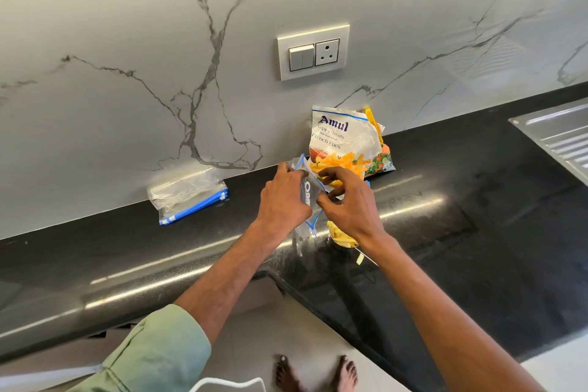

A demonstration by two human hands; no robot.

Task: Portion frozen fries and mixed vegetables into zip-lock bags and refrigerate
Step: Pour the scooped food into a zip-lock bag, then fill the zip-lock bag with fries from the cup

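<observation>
**Zip-lock bag held open at the worktop edge, much of it behind the hands**

The two hands cover most of the zip-lock bag (pixel 309 197). Only its blue zip line, some white lettering and a strip of clear film show between them. The left hand (pixel 283 200) curls its fingers over one side of the bag's mouth. The right hand (pixel 350 205) pinches the other side between thumb and bent fingers, though the exact contact is hard to make out. Pale fries (pixel 339 235) show through clear plastic just under the right wrist. The wrist hides how they join the film above, so I cannot tell how full the bag is. One loose fry (pixel 360 259) lies on the black worktop (pixel 477 200) near them.

The bag sits at the middle of the worktop, near its front edge. Its long axis runs from the wall towards the person, with the blue-edged mouth at the far end and the fries at the near end.

Just behind it, a French fries packet (pixel 345 137) leans upright against the marble wall. It half covers a vegetable packet (pixel 380 162), of which only a corner and a yellow strip show. To the left, a flat stack of empty zip-lock bags (pixel 187 197) lies against the wall, its blue zips facing the person. A steel drainboard (pixel 560 134) is cut off at the right edge.
</observation>
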